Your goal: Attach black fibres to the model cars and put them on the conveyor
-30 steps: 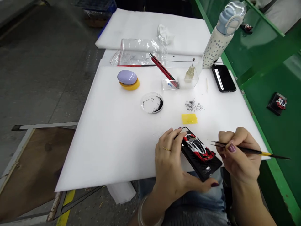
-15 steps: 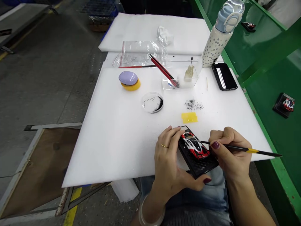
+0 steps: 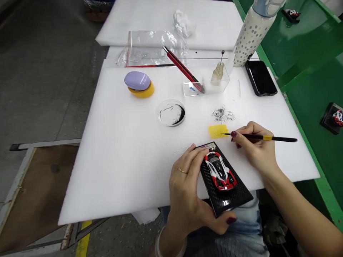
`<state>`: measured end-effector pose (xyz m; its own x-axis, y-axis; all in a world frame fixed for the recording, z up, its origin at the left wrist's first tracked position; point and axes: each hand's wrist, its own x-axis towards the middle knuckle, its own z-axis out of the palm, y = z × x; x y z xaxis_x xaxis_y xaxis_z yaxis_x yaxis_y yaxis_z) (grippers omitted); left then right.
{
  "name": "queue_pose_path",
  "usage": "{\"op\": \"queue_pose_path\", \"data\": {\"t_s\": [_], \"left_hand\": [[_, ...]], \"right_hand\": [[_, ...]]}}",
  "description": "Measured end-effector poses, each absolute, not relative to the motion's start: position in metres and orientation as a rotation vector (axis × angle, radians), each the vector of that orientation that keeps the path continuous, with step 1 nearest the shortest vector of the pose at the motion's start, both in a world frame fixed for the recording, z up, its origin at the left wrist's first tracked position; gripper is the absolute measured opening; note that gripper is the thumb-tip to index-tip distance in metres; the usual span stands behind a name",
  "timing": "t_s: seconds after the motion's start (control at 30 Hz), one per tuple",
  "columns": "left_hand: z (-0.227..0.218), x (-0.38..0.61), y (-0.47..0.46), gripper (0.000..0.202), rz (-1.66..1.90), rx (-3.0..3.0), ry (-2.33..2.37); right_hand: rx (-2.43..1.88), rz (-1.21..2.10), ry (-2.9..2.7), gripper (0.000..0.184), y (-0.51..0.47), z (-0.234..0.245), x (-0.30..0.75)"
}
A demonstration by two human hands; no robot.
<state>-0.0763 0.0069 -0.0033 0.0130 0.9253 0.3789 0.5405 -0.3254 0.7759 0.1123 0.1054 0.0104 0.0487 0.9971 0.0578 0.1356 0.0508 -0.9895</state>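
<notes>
At the table's near edge my left hand (image 3: 191, 192) grips a black textured display base (image 3: 235, 196) along its left side, fingers at the far end and thumb at the near end. On that base sits a red, white and black model car (image 3: 220, 171). My right hand (image 3: 254, 148) pinches a thin paintbrush (image 3: 257, 137) with a black handle and a yellow band. The brush's fine tip is over a small yellow piece (image 3: 217, 131); whether it touches I cannot tell. Beyond the yellow piece lies a pile of short black slivers (image 3: 223, 114).
A round clear dish (image 3: 171, 113) holds more black slivers. Behind stand a clear box (image 3: 193, 93) with a red-black tool (image 3: 183, 69) and a small bottle (image 3: 217, 73). A phone (image 3: 261, 78), a dotted bottle (image 3: 252, 35) and a purple-yellow oval object (image 3: 138, 81) are around.
My right hand has moved the brush away from the model car, forward and left to the yellow piece. My left hand still holds the base, now tilted a little differently. The view has shifted.
</notes>
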Motion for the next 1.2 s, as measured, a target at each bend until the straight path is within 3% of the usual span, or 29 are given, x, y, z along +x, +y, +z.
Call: {"op": "queue_pose_path", "data": {"t_s": [0.37, 0.6, 0.9, 1.2], "left_hand": [[-0.004, -0.076, 0.008, 0.098, 1.236, 1.844, 1.473], [0.000, -0.078, 0.005, 0.101, 1.238, 1.826, 1.505], [-0.004, -0.076, 0.006, 0.055, 1.213, 1.817, 1.564], [-0.002, -0.075, 0.003, 0.046, 1.185, 1.786, 1.577]], "right_hand": [[-1.350, 1.008, -1.331, 0.030, 0.103, 0.010, 0.108], [-0.848, 1.274, -1.139, 0.022, 0.075, 0.019, 0.102], [-0.757, 1.370, -1.099, 0.017, 0.054, 0.016, 0.089], [-0.898, 1.294, -1.146, 0.028, 0.056, 0.022, 0.090]]}}
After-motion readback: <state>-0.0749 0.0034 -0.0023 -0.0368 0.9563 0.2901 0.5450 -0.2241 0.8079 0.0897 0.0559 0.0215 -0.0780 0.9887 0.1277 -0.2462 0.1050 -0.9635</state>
